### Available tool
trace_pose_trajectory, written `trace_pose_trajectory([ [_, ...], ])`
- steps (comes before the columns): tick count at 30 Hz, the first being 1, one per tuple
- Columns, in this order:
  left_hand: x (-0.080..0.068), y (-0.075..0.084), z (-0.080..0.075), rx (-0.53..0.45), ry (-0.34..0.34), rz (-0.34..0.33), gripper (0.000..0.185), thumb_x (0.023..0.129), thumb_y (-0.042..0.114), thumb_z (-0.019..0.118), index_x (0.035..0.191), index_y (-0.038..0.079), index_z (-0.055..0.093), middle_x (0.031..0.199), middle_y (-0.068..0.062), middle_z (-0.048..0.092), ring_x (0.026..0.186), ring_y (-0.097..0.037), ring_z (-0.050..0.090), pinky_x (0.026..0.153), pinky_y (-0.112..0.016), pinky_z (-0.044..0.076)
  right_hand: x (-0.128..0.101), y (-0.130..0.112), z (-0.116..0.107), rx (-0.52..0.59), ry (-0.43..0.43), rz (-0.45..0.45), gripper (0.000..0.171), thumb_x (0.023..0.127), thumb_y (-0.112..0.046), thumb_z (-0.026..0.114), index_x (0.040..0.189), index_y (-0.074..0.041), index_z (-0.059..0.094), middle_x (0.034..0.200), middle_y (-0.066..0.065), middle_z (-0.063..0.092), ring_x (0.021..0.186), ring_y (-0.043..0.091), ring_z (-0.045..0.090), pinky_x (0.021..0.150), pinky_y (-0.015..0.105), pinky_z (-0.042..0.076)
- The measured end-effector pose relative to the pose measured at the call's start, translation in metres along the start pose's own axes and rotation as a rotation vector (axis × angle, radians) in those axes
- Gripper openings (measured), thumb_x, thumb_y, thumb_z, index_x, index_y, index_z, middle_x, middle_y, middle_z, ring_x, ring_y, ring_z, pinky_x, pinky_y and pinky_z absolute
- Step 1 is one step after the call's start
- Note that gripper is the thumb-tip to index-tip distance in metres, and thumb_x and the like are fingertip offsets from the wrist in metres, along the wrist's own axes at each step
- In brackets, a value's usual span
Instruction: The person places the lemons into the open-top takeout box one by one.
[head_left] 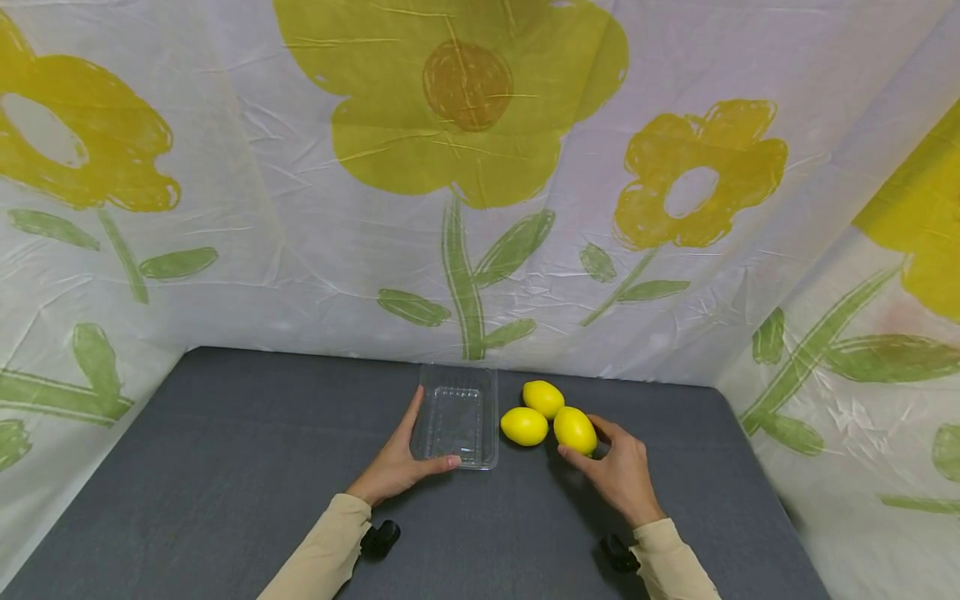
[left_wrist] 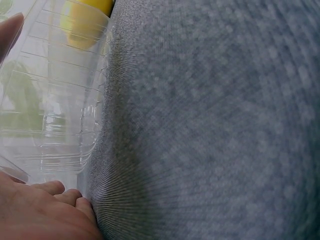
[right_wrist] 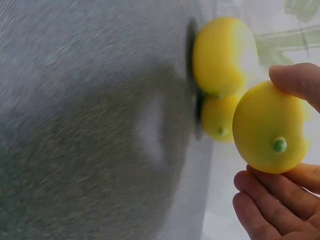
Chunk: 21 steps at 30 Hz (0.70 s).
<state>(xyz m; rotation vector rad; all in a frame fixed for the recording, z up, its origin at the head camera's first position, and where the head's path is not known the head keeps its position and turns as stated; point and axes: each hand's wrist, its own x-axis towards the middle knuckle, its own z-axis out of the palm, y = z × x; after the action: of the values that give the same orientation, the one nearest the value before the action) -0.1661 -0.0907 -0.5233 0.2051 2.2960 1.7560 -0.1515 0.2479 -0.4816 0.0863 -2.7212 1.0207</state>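
My right hand [head_left: 621, 468] holds a yellow lemon [head_left: 575, 431] between thumb and fingers. In the right wrist view this lemon [right_wrist: 270, 127], its green stem end showing, is raised off the table. Two more lemons lie close by, a left one [head_left: 524, 427] and a far one [head_left: 543, 398]. With the thumb at the near rim and the fingers along the left side, my left hand [head_left: 397, 462] grips a clear plastic container [head_left: 491, 417]. Nothing lies inside the container. In the left wrist view its ribbed wall [left_wrist: 55, 90] shows a lemon [left_wrist: 85, 22] behind it.
A dark grey cloth covers the table [head_left: 247, 467]. White curtains [head_left: 315, 275] printed with yellow flowers hang behind the table and along both sides. A black wrist device sits below each hand, one on the left [head_left: 380, 540] and one on the right [head_left: 618, 552].
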Motion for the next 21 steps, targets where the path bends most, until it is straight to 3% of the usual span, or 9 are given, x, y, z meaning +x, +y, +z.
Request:
trace_pose_trajectory([
  [9,0.0,0.0,0.0,0.017,0.0,-0.005,0.127,0.079,0.038,0.089,0.164,0.032,-0.005,0.17,-0.009,-0.005,0.153,-0.041,0.0,0.115,-0.071,0.014,0.002,-0.024,0.001,0.077,-0.001,-0.053,0.068,0.075,-0.027,0.093,0.129,0.004,0.066,0.123,0.02,0.068,0.112,0.037,0.065,0.095,0.055,0.052],
  [21,0.001,-0.001,0.0,0.023,0.009,0.002,0.128,0.078,0.038,0.09,0.164,0.033,-0.005,0.17,-0.01,-0.003,0.153,-0.042,0.001,0.114,-0.072,0.014,0.011,-0.059,0.024,0.162,-0.06,-0.087,0.068,0.075,-0.024,0.093,0.131,0.003,0.065,0.121,0.017,0.069,0.107,0.031,0.067,0.093,0.053,0.053],
])
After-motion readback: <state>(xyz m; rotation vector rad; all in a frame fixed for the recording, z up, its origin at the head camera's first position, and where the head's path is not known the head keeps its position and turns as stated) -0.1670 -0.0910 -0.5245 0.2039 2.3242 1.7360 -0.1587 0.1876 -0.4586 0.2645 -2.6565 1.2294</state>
